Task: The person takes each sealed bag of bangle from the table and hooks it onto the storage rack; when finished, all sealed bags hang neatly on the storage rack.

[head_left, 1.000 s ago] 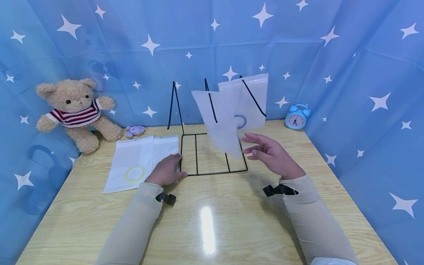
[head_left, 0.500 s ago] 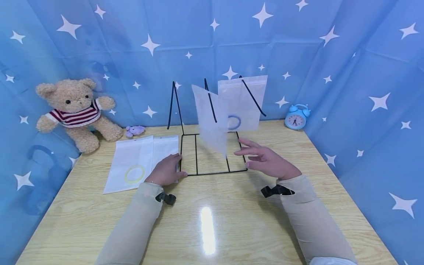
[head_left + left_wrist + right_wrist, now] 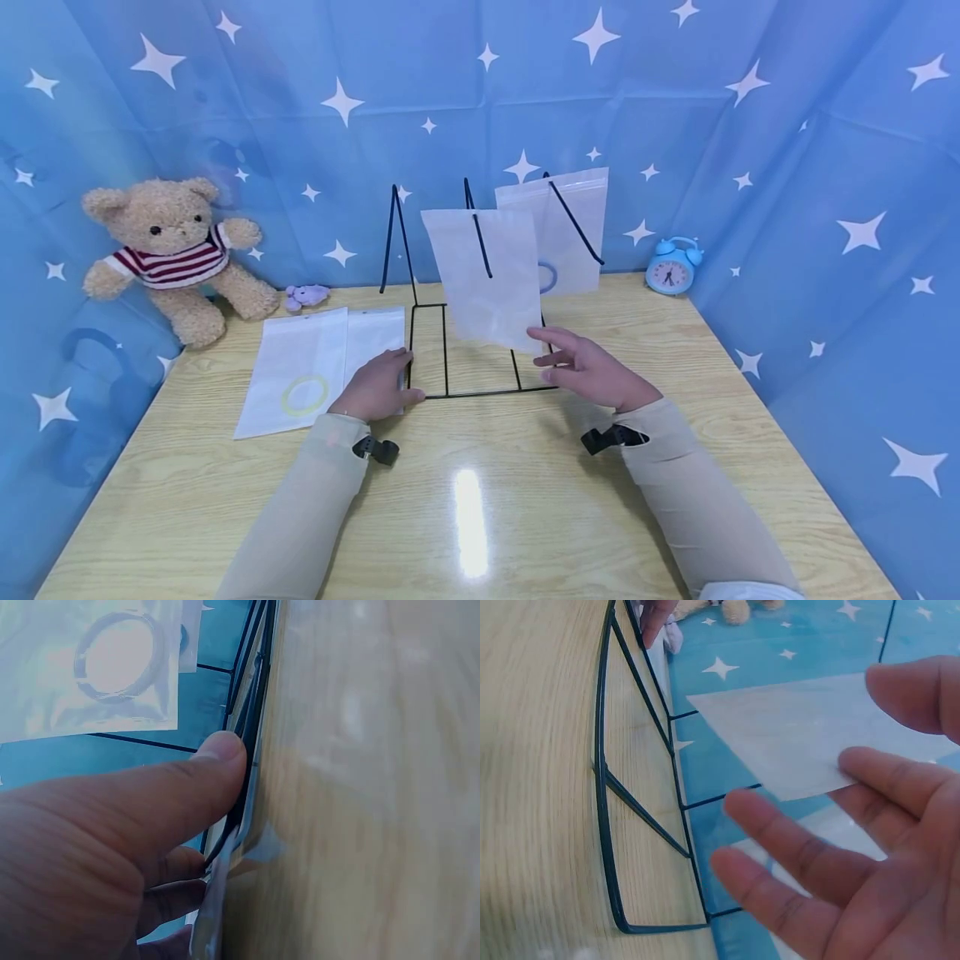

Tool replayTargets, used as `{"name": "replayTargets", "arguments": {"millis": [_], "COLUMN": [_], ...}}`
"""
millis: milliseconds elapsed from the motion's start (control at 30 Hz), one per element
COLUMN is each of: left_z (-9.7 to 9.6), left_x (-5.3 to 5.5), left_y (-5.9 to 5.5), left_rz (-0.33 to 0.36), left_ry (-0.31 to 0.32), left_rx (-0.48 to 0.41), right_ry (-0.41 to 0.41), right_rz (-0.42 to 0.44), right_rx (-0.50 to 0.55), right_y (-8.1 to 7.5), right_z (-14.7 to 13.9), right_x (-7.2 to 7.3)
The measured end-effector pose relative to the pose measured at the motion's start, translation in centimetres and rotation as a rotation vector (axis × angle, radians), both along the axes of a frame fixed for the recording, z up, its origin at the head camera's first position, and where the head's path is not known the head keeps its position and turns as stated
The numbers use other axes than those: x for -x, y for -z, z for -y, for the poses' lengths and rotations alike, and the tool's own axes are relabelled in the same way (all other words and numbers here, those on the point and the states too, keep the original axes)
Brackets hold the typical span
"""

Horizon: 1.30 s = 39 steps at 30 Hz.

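My left hand [image 3: 372, 385] grips the front left corner of a black wire display rack [image 3: 480, 394], thumb on one side of the wire and fingers on the other. A clear zip bag [image 3: 468, 258] hangs from the rack's middle hook. In the left wrist view a ring [image 3: 120, 656] shows inside a hanging bag. My right hand [image 3: 588, 367] has its fingers loosely spread beside the middle bag's lower right corner; in the right wrist view a fingertip [image 3: 851, 761] appears to touch the bag. Another zip bag [image 3: 573, 208] with a blue ring [image 3: 550, 275] hangs on the right hook.
Left of the rack lie overlapping bags, one [image 3: 285, 358] with a yellow ring [image 3: 305, 394]. A teddy bear [image 3: 168, 250] and a small purple toy [image 3: 306, 297] sit at the back left, a blue alarm clock [image 3: 670, 271] at the back right. The rack's left hook [image 3: 390, 233] holds nothing.
The middle bag has swung round on its hook and now faces more to the front. My right hand has moved slightly left and down, towards its lower corner. The left hand stays put.
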<state>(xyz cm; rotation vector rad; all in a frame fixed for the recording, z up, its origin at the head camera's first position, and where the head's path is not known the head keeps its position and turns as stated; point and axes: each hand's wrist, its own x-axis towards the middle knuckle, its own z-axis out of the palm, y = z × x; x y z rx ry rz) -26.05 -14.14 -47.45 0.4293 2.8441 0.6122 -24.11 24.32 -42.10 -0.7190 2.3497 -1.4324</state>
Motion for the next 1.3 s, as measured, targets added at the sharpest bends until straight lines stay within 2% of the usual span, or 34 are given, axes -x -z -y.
{"name": "replayTargets", "arguments": {"millis": [367,800,1000,1200,1300], "left_z": [-0.1,-0.2,-0.2,-0.2,-0.3], "left_x": [0.0,-0.1,-0.1,-0.2,-0.3], "left_y": [0.0,-0.1,-0.1,-0.3,-0.5], "left_rz": [-0.005,-0.005,-0.006,-0.005,-0.002], "left_ry": [0.003,-0.003,-0.004,-0.004,-0.006], "left_rx": [-0.001,0.004,0.004,0.002,0.001], "right_ry": [-0.001,-0.037,-0.023,-0.005,0.011], "right_rz": [0.005,0.023,0.044,0.002,0.009], "right_rx": [0.175,0.286,0.269,0.229,0.226], "right_y": [-0.3,-0.7,-0.5,0.0,0.2], "right_z": [0.7,1.2,1.1,1.0,0.9], "right_x": [-0.3,-0.9,-0.7,-0.3,-0.1]}}
